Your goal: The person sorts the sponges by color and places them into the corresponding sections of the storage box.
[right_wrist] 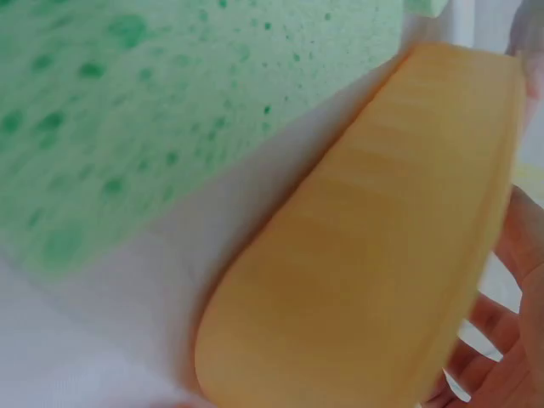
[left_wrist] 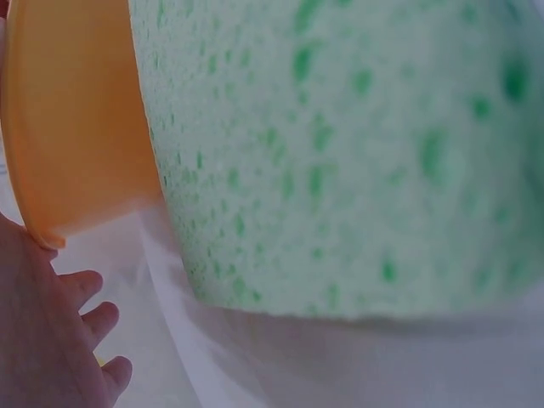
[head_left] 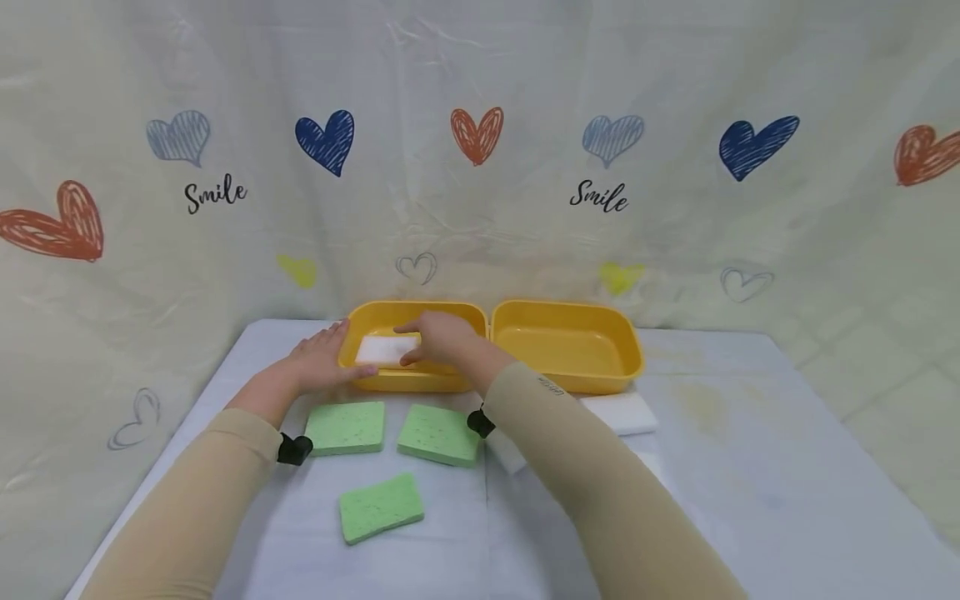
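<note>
A white sponge-like block [head_left: 381, 350] lies inside the left yellow tray [head_left: 420, 382]. My left hand [head_left: 318, 360] rests against that tray's left end, fingers extended along the outside and thumb reaching over the front rim. Over the tray's middle is my right hand [head_left: 444, 337], thumb and index finger spread apart, thumb tip at the block's right end. Three green sponges [head_left: 345, 428] lie on the table in front of the tray. One green sponge [left_wrist: 340, 161] fills much of the left wrist view; in the right wrist view, fingers [right_wrist: 493, 319] show beyond the tray wall.
A second yellow tray [head_left: 566, 383] stands directly to the right of the first. White blocks [head_left: 621, 413] lie in front of it, partly hidden behind the right forearm. The white-covered table [head_left: 750, 467] extends to the right, and a patterned curtain [head_left: 480, 208] hangs behind.
</note>
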`<state>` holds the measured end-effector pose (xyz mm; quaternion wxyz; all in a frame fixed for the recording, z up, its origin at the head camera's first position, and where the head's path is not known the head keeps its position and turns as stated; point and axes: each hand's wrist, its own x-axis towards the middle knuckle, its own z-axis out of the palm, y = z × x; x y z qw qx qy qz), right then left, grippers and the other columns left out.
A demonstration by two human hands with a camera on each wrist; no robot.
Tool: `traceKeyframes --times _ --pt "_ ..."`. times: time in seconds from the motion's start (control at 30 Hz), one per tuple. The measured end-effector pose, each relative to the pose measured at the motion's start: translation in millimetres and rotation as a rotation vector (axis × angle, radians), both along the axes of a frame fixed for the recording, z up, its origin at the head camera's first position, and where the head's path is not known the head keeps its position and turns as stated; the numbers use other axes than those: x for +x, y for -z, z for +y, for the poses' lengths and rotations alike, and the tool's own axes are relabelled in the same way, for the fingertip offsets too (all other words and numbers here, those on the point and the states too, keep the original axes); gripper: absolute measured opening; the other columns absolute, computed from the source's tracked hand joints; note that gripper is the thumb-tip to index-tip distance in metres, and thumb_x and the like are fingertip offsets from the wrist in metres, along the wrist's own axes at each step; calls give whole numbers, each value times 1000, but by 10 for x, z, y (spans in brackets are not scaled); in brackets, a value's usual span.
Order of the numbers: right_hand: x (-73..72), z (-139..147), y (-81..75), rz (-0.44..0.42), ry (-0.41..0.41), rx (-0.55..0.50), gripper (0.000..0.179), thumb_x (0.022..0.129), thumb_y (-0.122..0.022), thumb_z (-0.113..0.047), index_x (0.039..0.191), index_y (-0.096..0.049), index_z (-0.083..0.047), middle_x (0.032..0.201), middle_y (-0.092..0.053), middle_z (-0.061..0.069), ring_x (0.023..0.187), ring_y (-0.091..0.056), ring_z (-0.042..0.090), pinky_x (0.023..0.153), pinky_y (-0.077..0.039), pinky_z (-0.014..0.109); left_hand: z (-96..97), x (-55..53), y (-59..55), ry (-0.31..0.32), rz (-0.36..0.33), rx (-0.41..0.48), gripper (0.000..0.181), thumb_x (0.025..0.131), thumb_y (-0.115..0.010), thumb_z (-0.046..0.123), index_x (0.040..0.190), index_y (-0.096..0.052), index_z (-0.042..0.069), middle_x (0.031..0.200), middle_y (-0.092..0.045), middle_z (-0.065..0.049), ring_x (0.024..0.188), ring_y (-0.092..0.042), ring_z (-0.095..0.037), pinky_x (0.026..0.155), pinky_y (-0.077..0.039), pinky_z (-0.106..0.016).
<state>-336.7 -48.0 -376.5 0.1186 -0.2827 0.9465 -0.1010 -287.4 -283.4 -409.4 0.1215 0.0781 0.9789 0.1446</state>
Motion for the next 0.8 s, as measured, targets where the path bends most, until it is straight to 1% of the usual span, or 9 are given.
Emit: traceKeyframes --times 0.07,0.2,0.3,0.4,0.5,0.6,0.7,0.8 --pt "36 37 -57 15 -3 0 66 81 -75 -55 142 -54 -40 142 -56 -6 125 -54 16 98 -47 33 14 10 -19 -2 -4 -1 128 80 -45 86 156 2 -5 162 -5 -28 147 -7 -49 115 -7 -67" --pt "140 150 -203 35 -12 5 66 83 -75 -53 143 -53 -39 145 -52 -3 132 -48 19 105 -44 37 18 14 -38 6 -5 12 127 81 -47 84 155 3 -6 161 -4 -29 146 -7 -51 114 -6 -69" --pt "219 269 -302 70 -43 11 65 84 -74 -53 144 -52 -39 148 -49 0 135 -45 21 108 -41 41 5 0 -10 7 -4 19 127 80 -47 84 156 3 -5 162 -4 -28 146 -7 -50 114 -6 -69" --pt "278 409 -354 103 -74 6 66 84 -74 -53 143 -52 -38 145 -51 1 131 -48 22 105 -43 40 -20 -20 22 12 -3 25 126 81 -47 84 155 3 -5 161 -4 -29 146 -7 -51 114 -7 -69" --pt "342 582 -384 116 -107 -6 67 83 -75 -54 143 -53 -37 139 -55 2 124 -52 23 101 -46 40 -25 -18 22 9 0 35 127 81 -48 83 155 2 -6 161 -5 -29 146 -8 -51 114 -7 -68" --pt "434 785 -405 118 -138 -22 65 83 -76 -52 142 -55 -35 136 -58 1 120 -54 22 101 -46 39 -11 -1 2 10 7 47 126 81 -50 82 155 1 -6 161 -6 -29 146 -8 -50 114 -7 -68" --pt "562 1006 -410 114 -169 -62 62 82 -78 -48 140 -58 -32 132 -60 2 116 -56 23 100 -47 37 -6 9 4 17 16 58 125 82 -51 81 155 0 -6 161 -7 -30 145 -9 -52 113 -8 -69" --pt "690 1242 -373 127 -188 -96 61 81 -79 -48 137 -61 -32 128 -62 0 111 -58 22 97 -48 35 3 18 10 17 15 63 124 82 -51 80 156 1 -6 161 -7 -30 145 -9 -51 114 -8 -69"
